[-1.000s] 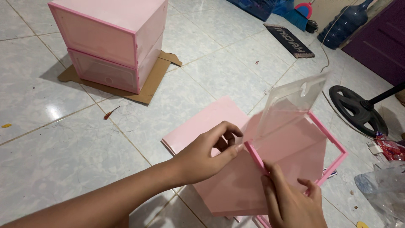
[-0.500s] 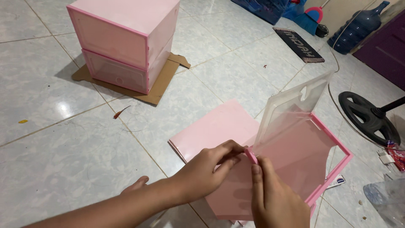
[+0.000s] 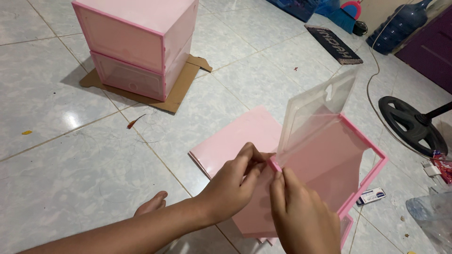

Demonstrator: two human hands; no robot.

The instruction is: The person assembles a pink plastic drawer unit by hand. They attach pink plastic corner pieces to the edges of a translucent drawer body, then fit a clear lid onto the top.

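Lower centre of the frame: left hand (image 3: 233,188), reaching in from the lower left, fingers pinched together on the near corner of a pink frame (image 3: 365,176). Just beside it, lower right of centre: right hand (image 3: 301,218), index and thumb pressed up against the same corner, the other fingers curled; fingertips of both hands nearly touching at that corner. Hinged to the frame and tilted up and back toward the upper right: a clear plastic door panel (image 3: 318,110) with a notch cut in its top edge. Beneath the frame, flat on the pale marbled tile floor (image 3: 70,155): pink panels (image 3: 235,138), stacked, spreading left of the hands. Below the left forearm: the toes of a bare foot (image 3: 151,204).

Upper left of the frame: two finished pink boxes (image 3: 141,42) stacked one on the other, standing on a flat sheet of brown cardboard (image 3: 181,91). Just below the cardboard's near edge: a small red-orange scrap (image 3: 135,121) on the tile. Upper right: a dark doormat (image 3: 335,44) and a blue water jug (image 3: 395,28). Right edge: the black round base of a fan (image 3: 412,124), a white cord trailing toward it. Lower right: a small white and blue packet (image 3: 372,195), near the frame's outer corner.
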